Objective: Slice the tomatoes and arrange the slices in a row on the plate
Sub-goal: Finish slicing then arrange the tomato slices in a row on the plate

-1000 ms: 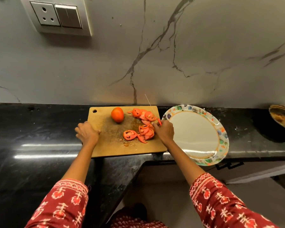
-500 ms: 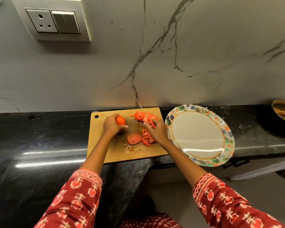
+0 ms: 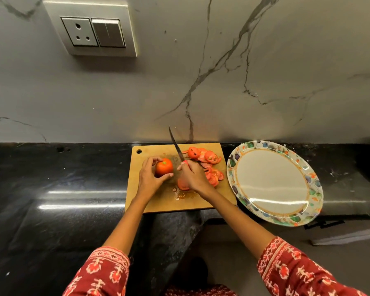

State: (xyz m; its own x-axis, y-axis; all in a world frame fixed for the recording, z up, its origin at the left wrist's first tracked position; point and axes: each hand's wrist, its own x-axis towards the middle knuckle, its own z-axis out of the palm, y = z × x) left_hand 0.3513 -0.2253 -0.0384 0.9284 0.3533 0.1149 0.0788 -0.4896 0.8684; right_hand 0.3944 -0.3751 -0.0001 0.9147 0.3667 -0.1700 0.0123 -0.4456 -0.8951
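Left hand [image 3: 149,178] cupping whole tomato [image 3: 163,167] at frame centre. Right hand [image 3: 193,176] clenching knife [image 3: 175,145] just right of it, handle mostly hidden.

the black counter [image 3: 51,189] left of the cutting board [image 3: 141,195] lies open for a hand to pass. on the board, the left hand [image 3: 150,178] with the whole tomato [image 3: 164,167] blocks the left-centre; the right hand [image 3: 192,176] and the knife [image 3: 175,146], its blade angled toward the far wall [image 3: 265,60], block the middle. tomato slices [image 3: 205,155] crowd the far right corner and right edge. the near strip of board is bare. the plate [image 3: 308,174] sits just right of the board, its white centre free.
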